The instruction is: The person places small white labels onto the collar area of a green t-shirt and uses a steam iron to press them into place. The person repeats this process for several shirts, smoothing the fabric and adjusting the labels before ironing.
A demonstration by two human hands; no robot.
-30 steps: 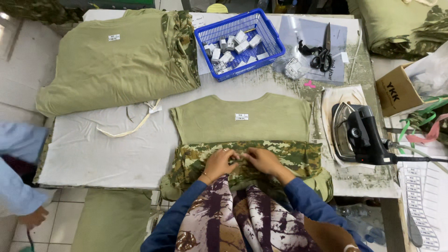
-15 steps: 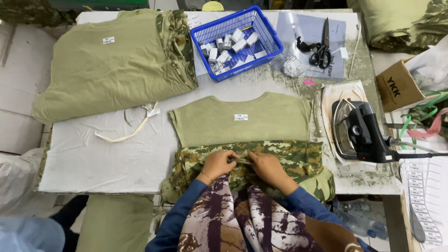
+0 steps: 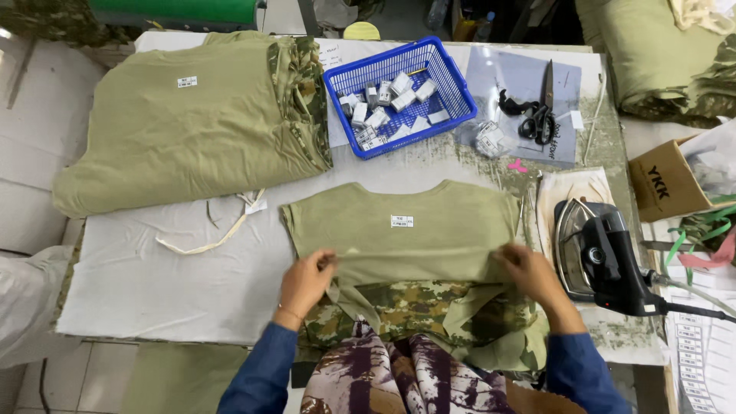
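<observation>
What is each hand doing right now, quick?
Left hand: closed, pinching the left edge of the olive garment piece.
Right hand: closed, gripping the same piece's right edge, beside the iron.

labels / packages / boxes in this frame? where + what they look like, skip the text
Small white label: rectangular, on the olive garment at the table's middle, between the hands.
Small white label: rectangular, on the olive stack at left.
Small packets: white and grey, loose in the blue basket.
Cardboard box: brown, dark print, right edge.
Sticker sheet: white, lower right.
</observation>
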